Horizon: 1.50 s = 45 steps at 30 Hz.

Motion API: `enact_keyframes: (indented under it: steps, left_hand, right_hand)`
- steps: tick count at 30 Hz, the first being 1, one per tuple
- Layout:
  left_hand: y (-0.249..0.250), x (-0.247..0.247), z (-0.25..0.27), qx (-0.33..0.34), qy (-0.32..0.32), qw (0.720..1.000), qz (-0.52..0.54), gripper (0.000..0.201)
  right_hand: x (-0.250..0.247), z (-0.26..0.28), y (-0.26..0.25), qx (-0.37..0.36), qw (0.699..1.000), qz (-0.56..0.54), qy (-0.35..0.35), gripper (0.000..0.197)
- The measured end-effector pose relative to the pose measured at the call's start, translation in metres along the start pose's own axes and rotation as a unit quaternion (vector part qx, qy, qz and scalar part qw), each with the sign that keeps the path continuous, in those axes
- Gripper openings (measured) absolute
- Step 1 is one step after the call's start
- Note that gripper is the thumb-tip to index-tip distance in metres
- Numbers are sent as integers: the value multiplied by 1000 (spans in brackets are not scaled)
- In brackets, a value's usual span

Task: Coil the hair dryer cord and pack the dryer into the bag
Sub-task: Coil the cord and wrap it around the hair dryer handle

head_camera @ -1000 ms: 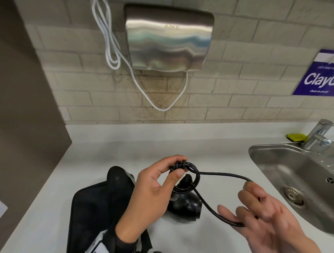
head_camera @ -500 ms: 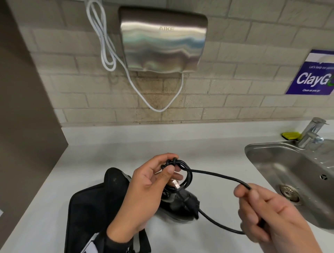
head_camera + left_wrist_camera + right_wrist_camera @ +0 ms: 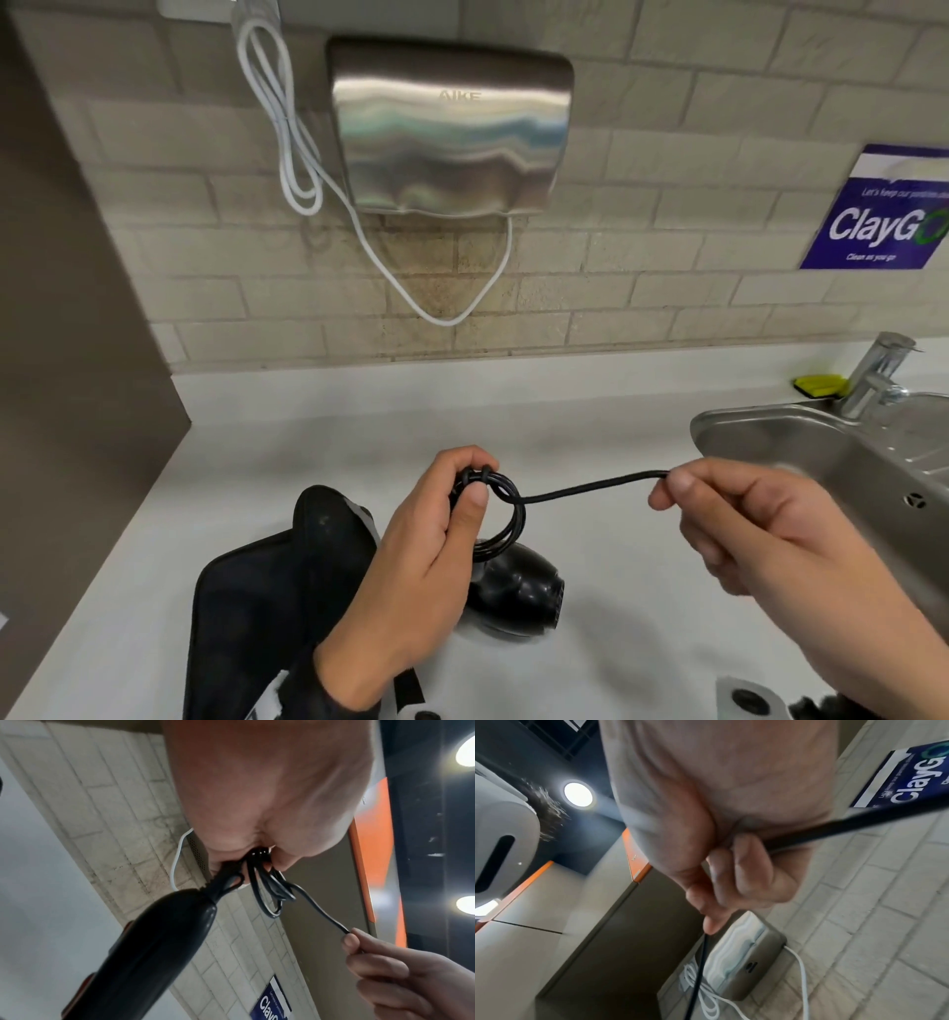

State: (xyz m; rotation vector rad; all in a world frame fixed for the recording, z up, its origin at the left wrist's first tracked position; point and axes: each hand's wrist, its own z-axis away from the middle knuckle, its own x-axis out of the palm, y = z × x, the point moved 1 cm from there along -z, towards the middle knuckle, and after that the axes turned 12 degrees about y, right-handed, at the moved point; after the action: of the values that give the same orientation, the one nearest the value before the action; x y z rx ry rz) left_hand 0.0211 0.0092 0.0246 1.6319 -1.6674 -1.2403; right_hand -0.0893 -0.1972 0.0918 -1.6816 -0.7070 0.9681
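The black hair dryer hangs just above the white counter, under my left hand. That hand pinches a small coil of the black cord between thumb and fingers; in the left wrist view the coil dangles beside the dryer handle. One strand of cord runs taut to the right into my right hand, which pinches it between thumb and forefinger, as the right wrist view shows. The black bag lies open on the counter at the lower left, partly hidden by my left forearm.
A steel sink with a tap sits at the right, with a yellow sponge behind it. A metal hand dryer with a white cable hangs on the brick wall. A brown panel bounds the left side.
My right hand closed on the loose cord loop, then rose and drew the strand straight toward the sink. My left hand kept its pinch on the coil.
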Motion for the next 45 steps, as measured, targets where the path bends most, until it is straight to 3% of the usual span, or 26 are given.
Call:
enact_keyframes:
  steps: [3, 5, 8, 13, 17, 23, 26, 31, 37, 41, 45]
  left_hand:
    - [2, 0, 2, 3, -8, 1000, 3, 12]
    - [2, 1, 3, 15, -3, 1000, -15, 12]
    - [1, 2, 3, 22, 7, 999, -33, 13]
    - [4, 9, 5, 39, 9, 998, -50, 16]
    - [6, 12, 7, 58, 7, 996, -67, 14]
    - [7, 13, 12, 72, -15, 996, -45, 10]
    - [8, 16, 15, 80, -25, 996, -15, 8]
    - [5, 20, 13, 84, -4, 996, -4, 9]
    - [7, 26, 12, 48, 20, 997, 57, 7]
    - [6, 26, 12, 25, 44, 995, 88, 3]
    - [3, 27, 12, 8, 71, 992, 104, 10]
  right_hand:
    - [3, -3, 9, -3, 1000, 10, 23, 41]
    - [3, -7, 16, 12, 999, -4, 30, 27]
    - [5, -8, 22, 5, 1000, 4, 20, 25]
    - [27, 2, 21, -102, 989, 96, -41, 15]
    - [43, 5, 27, -222, 953, 203, -24, 13]
    - [41, 0, 20, -279, 948, 150, 26, 11]
    - [44, -4, 21, -261, 961, 78, 50, 8]
    - [63, -8, 35, -167, 976, -83, 115, 10]
    - [94, -2, 48, 7, 947, -264, 183, 12]
    - [102, 0, 52, 16, 945, -273, 178, 11]
    - [111, 6, 63, -52, 950, -261, 162, 37]
